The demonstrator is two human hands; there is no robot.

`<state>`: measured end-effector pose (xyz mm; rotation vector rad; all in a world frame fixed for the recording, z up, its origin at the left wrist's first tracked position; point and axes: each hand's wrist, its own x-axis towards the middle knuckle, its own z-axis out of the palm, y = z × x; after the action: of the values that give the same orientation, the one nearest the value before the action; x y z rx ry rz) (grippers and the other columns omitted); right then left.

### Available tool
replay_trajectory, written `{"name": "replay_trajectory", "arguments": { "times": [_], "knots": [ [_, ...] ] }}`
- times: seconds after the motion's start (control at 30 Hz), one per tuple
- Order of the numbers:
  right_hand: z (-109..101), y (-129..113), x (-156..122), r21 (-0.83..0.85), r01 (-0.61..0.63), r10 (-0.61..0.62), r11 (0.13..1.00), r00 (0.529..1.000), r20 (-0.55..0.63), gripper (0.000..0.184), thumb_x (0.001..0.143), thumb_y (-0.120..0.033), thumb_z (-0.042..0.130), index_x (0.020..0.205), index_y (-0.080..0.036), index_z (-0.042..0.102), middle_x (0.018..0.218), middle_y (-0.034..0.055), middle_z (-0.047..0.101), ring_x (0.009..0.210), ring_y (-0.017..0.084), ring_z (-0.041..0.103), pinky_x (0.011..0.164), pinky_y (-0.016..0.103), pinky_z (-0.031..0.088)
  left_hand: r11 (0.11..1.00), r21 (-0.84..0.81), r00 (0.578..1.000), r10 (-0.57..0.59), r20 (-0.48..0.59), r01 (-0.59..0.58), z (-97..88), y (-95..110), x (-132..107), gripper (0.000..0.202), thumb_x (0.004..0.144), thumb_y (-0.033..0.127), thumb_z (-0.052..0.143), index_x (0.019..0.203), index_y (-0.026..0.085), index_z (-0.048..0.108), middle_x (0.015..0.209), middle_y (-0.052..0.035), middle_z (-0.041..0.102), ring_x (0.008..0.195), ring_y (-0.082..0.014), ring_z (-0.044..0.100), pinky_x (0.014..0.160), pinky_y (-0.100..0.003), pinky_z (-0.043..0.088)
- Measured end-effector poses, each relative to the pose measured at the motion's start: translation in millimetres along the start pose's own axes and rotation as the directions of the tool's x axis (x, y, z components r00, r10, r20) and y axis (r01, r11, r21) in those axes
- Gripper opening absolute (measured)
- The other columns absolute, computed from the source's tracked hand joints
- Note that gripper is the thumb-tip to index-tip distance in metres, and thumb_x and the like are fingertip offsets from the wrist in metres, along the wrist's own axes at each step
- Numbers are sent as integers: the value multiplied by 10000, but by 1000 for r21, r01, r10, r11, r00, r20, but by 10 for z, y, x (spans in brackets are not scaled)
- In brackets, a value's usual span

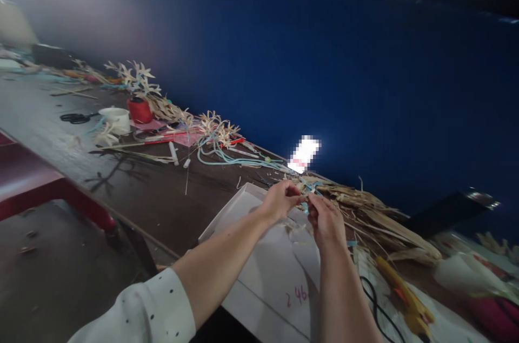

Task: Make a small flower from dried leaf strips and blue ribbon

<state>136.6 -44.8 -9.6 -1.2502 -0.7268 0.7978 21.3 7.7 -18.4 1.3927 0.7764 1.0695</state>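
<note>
My left hand [283,200] and my right hand [326,219] meet above a shallow white cardboard box [265,272]. The fingers of both are pinched closed, their tips almost touching. Whatever lies between them is too small and too hidden to name. Just behind the fingertips show bits of light-blue material [312,186] and pale scraps. To the right of my right hand spreads a heap of dried husks [389,226]. Handwritten marks in pink [297,295] show on the box, between my forearms.
A yellow glue gun [405,297] with a black cord lies at the right. Light-blue cords [231,159], husk flowers [217,126], a red thread spool [140,110], a white cup [117,121] and black scissors [77,118] lie leftward. A blue wall [284,61] borders the table behind.
</note>
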Motion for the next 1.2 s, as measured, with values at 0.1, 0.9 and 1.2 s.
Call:
{"name": "replay_trajectory", "arguments": {
  "times": [0.1,0.9,1.2],
  "knots": [
    [-12,14,6,-27,18,-17,999,1000,6,237,575,-367,764,681,-181,660,552,-31,502,436,63,339,375,199,197,1000,-23,1000,2,-7,-2,7,-5,1,224,635,280,699,725,140,549,609,24,570,559,-83,497,521,-196,355],
    [-32,20,21,-25,26,-26,999,999,37,248,574,-379,763,671,-179,654,540,-31,507,429,60,325,371,205,178,1000,26,1000,-7,-22,8,20,27,-14,196,642,266,693,711,148,554,610,17,589,564,-88,498,531,-197,349],
    [-27,2,2,2,7,-7,1000,999,36,230,584,-361,764,658,-171,657,563,-27,492,447,47,327,362,178,199,999,10,999,-32,-20,32,27,53,-25,189,646,259,688,699,146,546,594,25,573,545,-79,478,527,-196,341]
  ]
}}
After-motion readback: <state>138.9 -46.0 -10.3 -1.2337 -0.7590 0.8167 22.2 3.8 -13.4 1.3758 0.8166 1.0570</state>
